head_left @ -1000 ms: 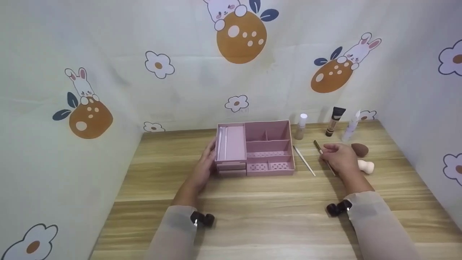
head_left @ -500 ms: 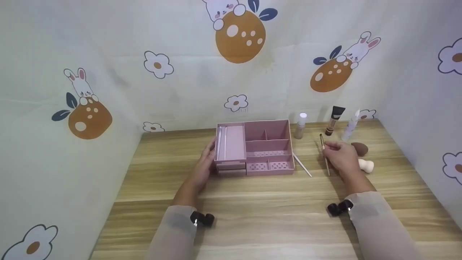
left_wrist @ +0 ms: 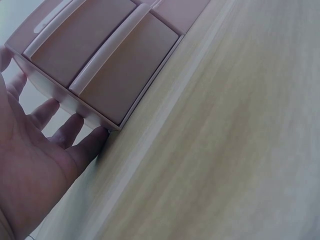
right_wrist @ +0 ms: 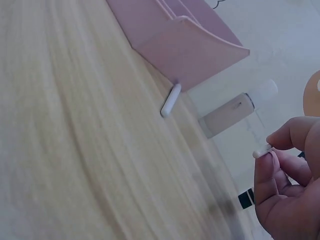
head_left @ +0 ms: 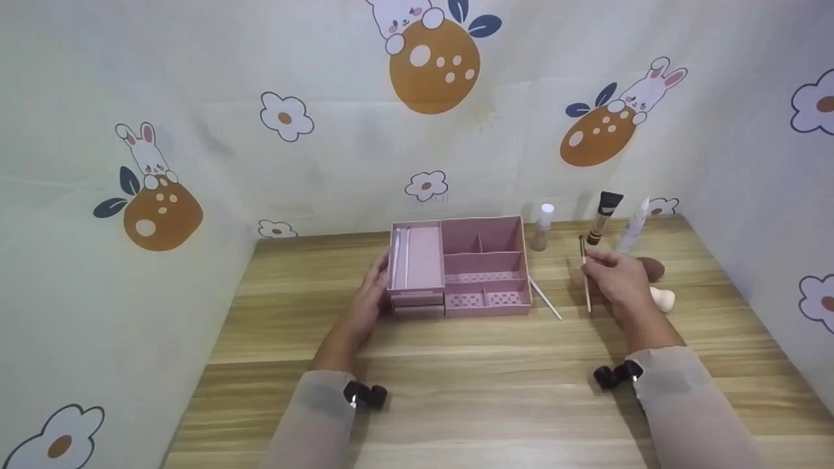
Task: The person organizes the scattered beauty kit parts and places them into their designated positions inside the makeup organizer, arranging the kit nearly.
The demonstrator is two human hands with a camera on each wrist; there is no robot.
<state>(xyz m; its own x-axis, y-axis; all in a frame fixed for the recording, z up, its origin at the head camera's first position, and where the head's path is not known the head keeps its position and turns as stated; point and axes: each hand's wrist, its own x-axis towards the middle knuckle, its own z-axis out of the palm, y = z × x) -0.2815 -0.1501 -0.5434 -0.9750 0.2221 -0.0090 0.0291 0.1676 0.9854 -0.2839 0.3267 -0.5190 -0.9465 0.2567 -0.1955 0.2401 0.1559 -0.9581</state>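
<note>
A pink desktop organizer (head_left: 417, 260) with compartments and small drawers (left_wrist: 127, 60) stands on the wood-grain table. My left hand (head_left: 366, 303) rests on its left side, the fingers (left_wrist: 67, 131) extended against the side wall. To the right of the organizer, my right hand (head_left: 622, 279) pinches a slim makeup brush (head_left: 587, 283) between thumb and fingers, dark tip pointing away. In the right wrist view only the pale handle end (right_wrist: 261, 151) shows. A second white stick (head_left: 546, 298) lies on the table, one end at the organizer's right side.
Behind the right hand stand a white-capped bottle (head_left: 543, 229), a black-capped tube (head_left: 604, 218) and a white pointed bottle (head_left: 633, 226). A brown makeup sponge (head_left: 653, 269) and a cream sponge (head_left: 664, 299) lie just right of that hand. Patterned cloth walls (head_left: 352, 163) enclose the table.
The brush in my right hand has turned more upright in the head view and shifted slightly away from me. The white stick has shifted slightly left against the organizer. My left hand has stayed put.
</note>
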